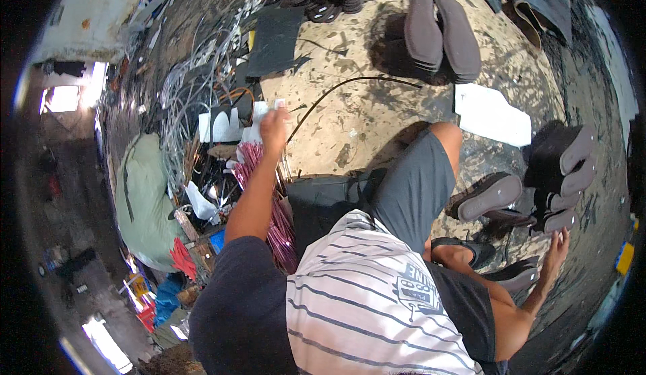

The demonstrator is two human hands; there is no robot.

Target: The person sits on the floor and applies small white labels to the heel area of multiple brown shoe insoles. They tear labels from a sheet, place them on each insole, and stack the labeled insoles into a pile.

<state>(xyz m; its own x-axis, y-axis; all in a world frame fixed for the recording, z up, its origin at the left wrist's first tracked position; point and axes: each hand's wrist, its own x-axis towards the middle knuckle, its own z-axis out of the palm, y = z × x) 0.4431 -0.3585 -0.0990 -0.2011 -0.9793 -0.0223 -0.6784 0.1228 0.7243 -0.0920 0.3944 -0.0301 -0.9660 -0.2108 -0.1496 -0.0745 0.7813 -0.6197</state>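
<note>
Beside a white scrap (280,104) on the left of the work board is my left hand (274,127). Its fingers are blurred, so I cannot tell whether they grip anything. A thin dark strip (350,81) curves across the board, one end close to that hand. A bundle of shiny pink strips (253,166) lies under my left forearm. Over on the right, my right hand (556,252) has its fingers stretched and apart, close to a dark brown shoe sole (560,221). Whether they touch it is unclear. Another brown sole (517,275) lies just left of that hand.
Stacked brown soles (457,35) stand at the far side of the worn board (397,113), near a white sheet (494,116). More soles (577,150) are piled at right. Tangled clear strips (176,106) and a green sack (141,200) lie at left.
</note>
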